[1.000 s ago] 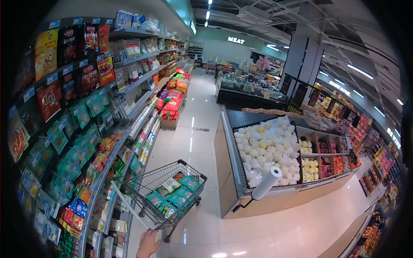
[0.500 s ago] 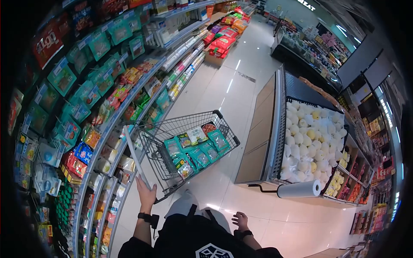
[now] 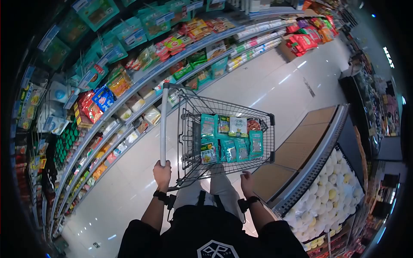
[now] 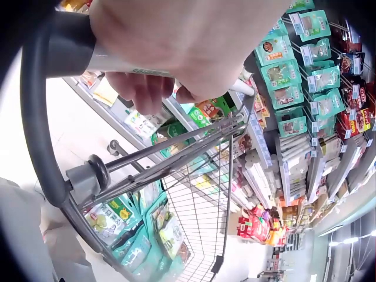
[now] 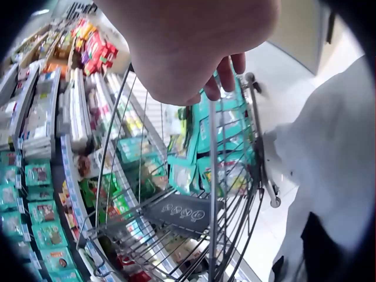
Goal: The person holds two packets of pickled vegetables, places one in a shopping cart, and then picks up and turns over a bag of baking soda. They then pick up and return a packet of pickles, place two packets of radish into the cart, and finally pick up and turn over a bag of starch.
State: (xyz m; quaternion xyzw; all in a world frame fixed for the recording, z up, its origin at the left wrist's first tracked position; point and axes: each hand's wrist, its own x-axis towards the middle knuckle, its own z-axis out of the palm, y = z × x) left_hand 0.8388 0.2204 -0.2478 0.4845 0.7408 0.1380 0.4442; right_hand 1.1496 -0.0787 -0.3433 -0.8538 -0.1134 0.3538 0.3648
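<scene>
My left hand (image 3: 162,175) grips the grey handle (image 3: 164,124) of a wire shopping cart (image 3: 272,124) near the handle's close end. In the left wrist view the fingers (image 4: 144,94) curl round the bar. Inside the cart lie several teal packets (image 3: 229,150), a white-and-green packet (image 3: 238,127) and a round reddish-brown food pack (image 3: 254,124). My right hand (image 3: 247,182) hangs near the cart's close side, its fingers loosely bent and holding nothing. In the right wrist view it overlaps the basket, above a black panel (image 5: 182,212) with symbols.
Shelves (image 3: 185,56) of packaged food curve along the left, close to the cart handle. A wooden-sided stand (image 3: 301,146) with pale, wrapped round fruit (image 3: 325,189) is at the right. Red bags (image 3: 301,43) sit farther along the aisle, over a glossy tiled floor (image 3: 275,90).
The head view has tilted down and turned, so the cart appears mid-frame with its handle upright. My right hand has come up beside the cart. My left hand keeps its grip on the handle.
</scene>
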